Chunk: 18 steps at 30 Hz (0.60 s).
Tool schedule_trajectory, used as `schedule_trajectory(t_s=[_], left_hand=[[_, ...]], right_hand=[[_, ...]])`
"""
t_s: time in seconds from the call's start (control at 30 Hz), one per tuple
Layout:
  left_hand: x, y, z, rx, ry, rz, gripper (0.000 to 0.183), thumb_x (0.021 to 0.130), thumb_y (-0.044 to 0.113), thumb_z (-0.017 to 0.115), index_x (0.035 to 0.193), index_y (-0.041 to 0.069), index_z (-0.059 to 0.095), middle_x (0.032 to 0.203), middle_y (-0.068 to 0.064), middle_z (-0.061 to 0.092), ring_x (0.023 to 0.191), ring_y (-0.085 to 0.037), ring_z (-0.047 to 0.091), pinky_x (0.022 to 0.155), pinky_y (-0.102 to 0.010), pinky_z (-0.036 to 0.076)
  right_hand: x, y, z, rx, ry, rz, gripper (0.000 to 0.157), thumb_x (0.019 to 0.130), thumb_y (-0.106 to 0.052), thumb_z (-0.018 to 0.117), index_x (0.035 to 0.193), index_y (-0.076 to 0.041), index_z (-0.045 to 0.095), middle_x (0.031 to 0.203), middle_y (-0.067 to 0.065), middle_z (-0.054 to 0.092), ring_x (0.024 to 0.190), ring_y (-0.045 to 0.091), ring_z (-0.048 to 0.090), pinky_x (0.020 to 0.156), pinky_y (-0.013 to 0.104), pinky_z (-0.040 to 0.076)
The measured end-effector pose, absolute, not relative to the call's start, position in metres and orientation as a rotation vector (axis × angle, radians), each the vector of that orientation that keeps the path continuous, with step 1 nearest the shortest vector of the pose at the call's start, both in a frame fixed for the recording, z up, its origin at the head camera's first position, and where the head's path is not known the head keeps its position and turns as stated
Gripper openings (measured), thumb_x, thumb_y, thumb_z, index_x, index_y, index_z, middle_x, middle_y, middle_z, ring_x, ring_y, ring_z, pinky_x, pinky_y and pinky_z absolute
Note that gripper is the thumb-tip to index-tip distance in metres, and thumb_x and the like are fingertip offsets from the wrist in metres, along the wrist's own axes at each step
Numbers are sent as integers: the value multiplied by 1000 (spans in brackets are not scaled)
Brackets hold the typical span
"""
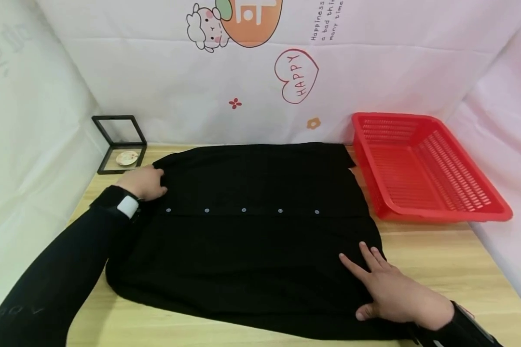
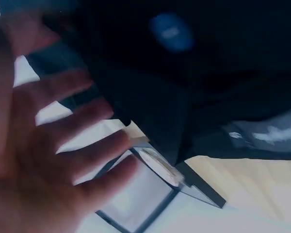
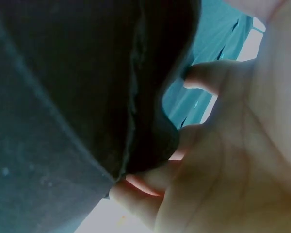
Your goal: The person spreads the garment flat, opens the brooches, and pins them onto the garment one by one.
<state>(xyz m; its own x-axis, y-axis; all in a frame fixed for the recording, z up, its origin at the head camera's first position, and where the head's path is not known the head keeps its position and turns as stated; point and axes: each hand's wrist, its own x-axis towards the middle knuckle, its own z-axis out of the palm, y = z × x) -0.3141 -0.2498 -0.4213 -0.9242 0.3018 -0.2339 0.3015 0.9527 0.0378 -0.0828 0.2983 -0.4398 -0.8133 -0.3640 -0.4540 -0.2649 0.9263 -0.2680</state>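
Observation:
A black button-up shirt (image 1: 243, 260) lies spread sideways over the wooden table, its row of pale buttons (image 1: 244, 210) running left to right. At its left end my left hand (image 1: 143, 183) touches the upper edge. The left wrist view shows that hand's fingers (image 2: 87, 121) spread and fairly straight beside the dark cloth (image 2: 150, 97). My right hand (image 1: 392, 294) rests on the lower right part of the shirt, fingers splayed. In the right wrist view its fingers (image 3: 140, 194) lie against the cloth (image 3: 68, 111), partly hidden behind a fold.
A red plastic basket (image 1: 390, 212) stands at the right, close to the shirt's edge. Back left is a black-framed clear display case (image 1: 119, 144) with a round coin-like disc (image 1: 127, 158). White printed cloth (image 1: 165, 86) hangs behind and along both sides of the table (image 1: 430, 250).

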Motion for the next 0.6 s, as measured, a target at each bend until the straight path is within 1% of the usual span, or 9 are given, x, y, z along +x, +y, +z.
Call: schedule_trajectory(t_s=[0.07, 0.1, 0.2, 0.23, 0.3, 0.37, 0.47, 0.53, 0.6], left_hand=[[-324, -243, -421, 448, 2889, 46, 61, 101, 29, 55, 144, -11, 41, 142, -37, 39, 126, -52, 42, 99, -62, 37], [-328, -239, -422, 446, 2880, 91, 64, 102, 32, 53, 148, -10, 36, 146, -37, 33, 130, -52, 37, 101, -63, 34], [-336, -231, -426, 418, 2763, 200, 76, 105, 43, 46, 156, -4, 17, 156, -37, 11, 139, -56, 15, 109, -65, 19], [-339, -229, -427, 403, 2718, 215, 79, 105, 46, 46, 158, -2, 12, 157, -37, 4, 140, -57, 9, 109, -67, 15], [-343, -226, -428, 354, 2658, 237, 84, 103, 50, 47, 159, 2, 8, 157, -36, -3, 139, -60, 3, 108, -70, 13], [-348, -222, -427, 327, 2641, 231, 86, 101, 50, 51, 159, 2, 8, 157, -35, -5, 139, -61, 3, 107, -71, 13], [-354, -217, -424, 330, 2651, 215, 89, 98, 49, 57, 159, 1, 12, 158, -34, -3, 139, -60, 7, 108, -69, 14], [-357, -215, -422, 332, 2649, 219, 91, 97, 50, 59, 158, 1, 13, 158, -34, -3, 139, -61, 5, 109, -68, 12], [-359, -216, -423, 319, 2624, 241, 95, 96, 54, 58, 159, 3, 10, 158, -33, -6, 138, -62, -1, 108, -70, 7]], right_hand=[[-84, 299, -439, -448, 2571, -257, 117, 65, -70, 75, 160, -22, 25, 155, 39, 4, 136, 65, 9, 99, 73, 28], [-84, 299, -439, -448, 2569, -256, 117, 65, -70, 75, 160, -23, 25, 156, 39, 5, 136, 65, 9, 99, 73, 28], [-83, 298, -440, -450, 2568, -263, 116, 66, -69, 75, 160, -23, 25, 156, 38, 5, 137, 64, 10, 99, 73, 28], [-83, 298, -440, -451, 2569, -266, 116, 66, -69, 75, 160, -23, 25, 156, 38, 5, 137, 64, 10, 99, 73, 28], [-83, 298, -440, -446, 2569, -268, 116, 66, -69, 75, 160, -23, 25, 156, 38, 5, 137, 64, 10, 99, 73, 28], [-82, 299, -440, -443, 2570, -265, 116, 66, -69, 75, 160, -23, 25, 156, 38, 5, 136, 64, 10, 99, 73, 27], [-82, 299, -440, -443, 2577, -265, 116, 66, -69, 75, 160, -24, 25, 156, 38, 5, 136, 65, 9, 99, 73, 28], [-81, 299, -440, -446, 2583, -272, 116, 65, -69, 75, 160, -23, 25, 156, 38, 6, 136, 64, 10, 99, 73, 28], [-81, 299, -440, -450, 2589, -280, 116, 65, -69, 74, 160, -23, 26, 156, 38, 6, 137, 64, 10, 99, 73, 29]])
